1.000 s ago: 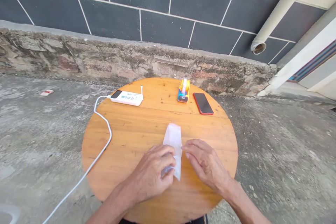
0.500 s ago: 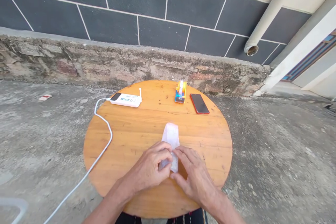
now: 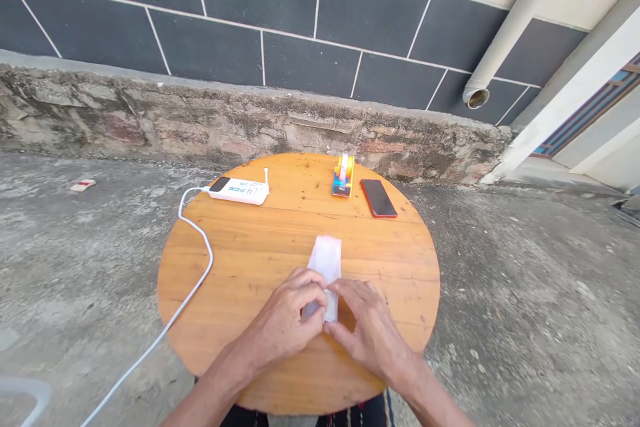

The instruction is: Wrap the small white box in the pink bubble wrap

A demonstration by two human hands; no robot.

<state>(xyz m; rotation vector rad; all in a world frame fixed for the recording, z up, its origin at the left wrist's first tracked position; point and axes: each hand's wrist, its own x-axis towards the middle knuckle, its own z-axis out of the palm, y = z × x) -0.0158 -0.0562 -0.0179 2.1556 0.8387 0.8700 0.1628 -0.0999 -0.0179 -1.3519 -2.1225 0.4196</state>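
Observation:
A thin whitish-pink folded strip (image 3: 327,257), paper tissue or soft film, I cannot tell which, lies lengthwise on the round wooden table (image 3: 240,240). My left hand (image 3: 295,307) curls over its left edge, with thumb and fingers bent together on the near part. From the other side, my right hand (image 3: 367,323) has its fingertips at the strip's right edge and its thumb by the near end. Both hands' fingertips almost meet over the strip, and its far end shows flat beyond them. Part of the near half is hidden beneath the fingers.
A white power bank (image 3: 239,191) with a white cable (image 3: 204,237) sits at the table's far left; the cable runs off the edge. A tape dispenser (image 3: 343,177) and a red-edged phone (image 3: 379,198) lie at the far right. Behind stands a stone-based wall (image 3: 225,123).
My right thumb has come slightly up and in toward my left hand. The strip's near end shows a little shorter. The left hand hardly moves.

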